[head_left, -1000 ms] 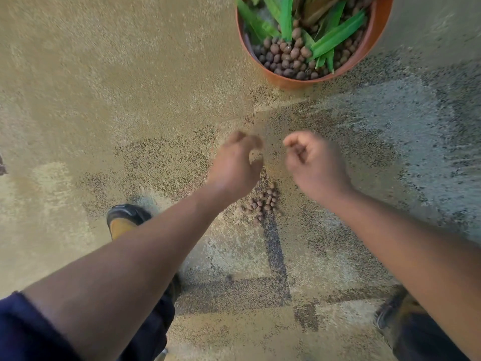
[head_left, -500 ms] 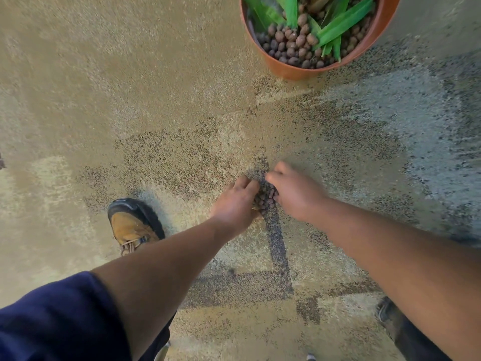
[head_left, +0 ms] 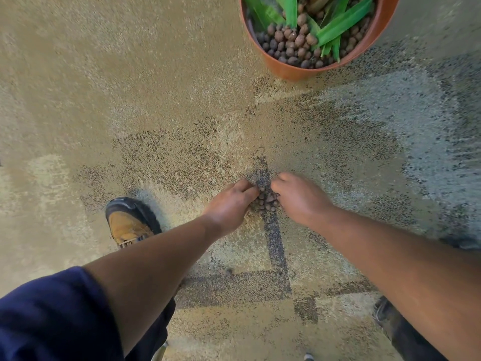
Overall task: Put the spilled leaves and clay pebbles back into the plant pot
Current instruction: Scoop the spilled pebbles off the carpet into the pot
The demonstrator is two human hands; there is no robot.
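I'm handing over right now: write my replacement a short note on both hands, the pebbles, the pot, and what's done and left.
Left hand and right hand: both on the floor, fingers curled around the small pile of brown clay pebbles from either side.
Round terracotta plant pot: upright, further ahead, holding pebbles and green leaves.
Done: leaves and most pebbles are in the pot.
Left: scoop this pile up and drop it in.

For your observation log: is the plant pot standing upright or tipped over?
Upright. The plant pot stands on the floor with its open rim facing up, clay pebbles and green leaves resting inside.
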